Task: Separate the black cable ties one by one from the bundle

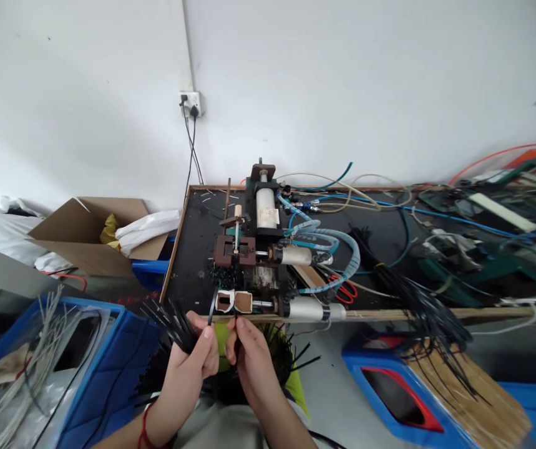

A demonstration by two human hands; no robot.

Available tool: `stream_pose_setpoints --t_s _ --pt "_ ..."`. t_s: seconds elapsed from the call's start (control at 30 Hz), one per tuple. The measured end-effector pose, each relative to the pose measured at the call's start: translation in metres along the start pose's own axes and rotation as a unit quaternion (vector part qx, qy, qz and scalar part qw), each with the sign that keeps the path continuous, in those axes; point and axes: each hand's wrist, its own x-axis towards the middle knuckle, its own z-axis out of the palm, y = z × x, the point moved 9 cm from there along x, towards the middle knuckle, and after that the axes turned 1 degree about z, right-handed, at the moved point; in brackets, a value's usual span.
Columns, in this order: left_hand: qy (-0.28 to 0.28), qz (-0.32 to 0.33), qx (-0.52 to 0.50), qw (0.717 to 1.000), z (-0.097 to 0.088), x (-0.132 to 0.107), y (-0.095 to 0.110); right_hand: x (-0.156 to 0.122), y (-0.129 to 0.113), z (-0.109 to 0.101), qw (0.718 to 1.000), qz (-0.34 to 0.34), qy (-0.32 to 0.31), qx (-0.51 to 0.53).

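Observation:
My left hand (193, 362) is closed round a fanned bundle of short black wires (169, 321), with one black wire (211, 305) pinched up toward the machine. My right hand (249, 355) is closed in a pinch on another thin black wire just below the machine's front. Right above both hands is a small pneumatic machine (258, 249) with a white cylinder, brown jaws and two front openings (233, 301). More black wires lie in my lap (277, 362).
The machine sits on a black-topped bench (193, 249) with blue air hoses (324, 243), red-handled scissors (345, 290) and a black wire bundle (417, 299). Blue crates (103, 368) stand left and right, a cardboard box (85, 231) at left, and a tangle of cables at right.

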Motion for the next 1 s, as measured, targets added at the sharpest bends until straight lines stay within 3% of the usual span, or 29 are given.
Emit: stream_pose_setpoints --t_s 0.33,0.67,0.87,0.93,1.0 --pt "-0.021 -0.003 -0.005 1.000 0.000 -0.007 -0.002 -0.001 0.001 -0.005 1.000 -0.008 0.011 -0.014" --pt "-0.008 -0.003 -0.011 1.000 0.000 -0.014 0.005 -0.013 -0.005 -0.001 1.000 -0.017 0.004 -0.015" --pt "0.001 -0.006 -0.001 1.000 0.001 -0.008 -0.002 -0.015 0.005 -0.004 1.000 0.015 -0.002 -0.024" --pt "0.000 0.002 0.005 1.000 0.000 -0.007 -0.004 -0.024 0.005 -0.007 0.998 0.019 -0.018 -0.055" --pt "-0.001 0.008 0.009 1.000 -0.001 -0.007 -0.006 -0.039 -0.003 -0.021 0.987 0.000 -0.020 -0.162"
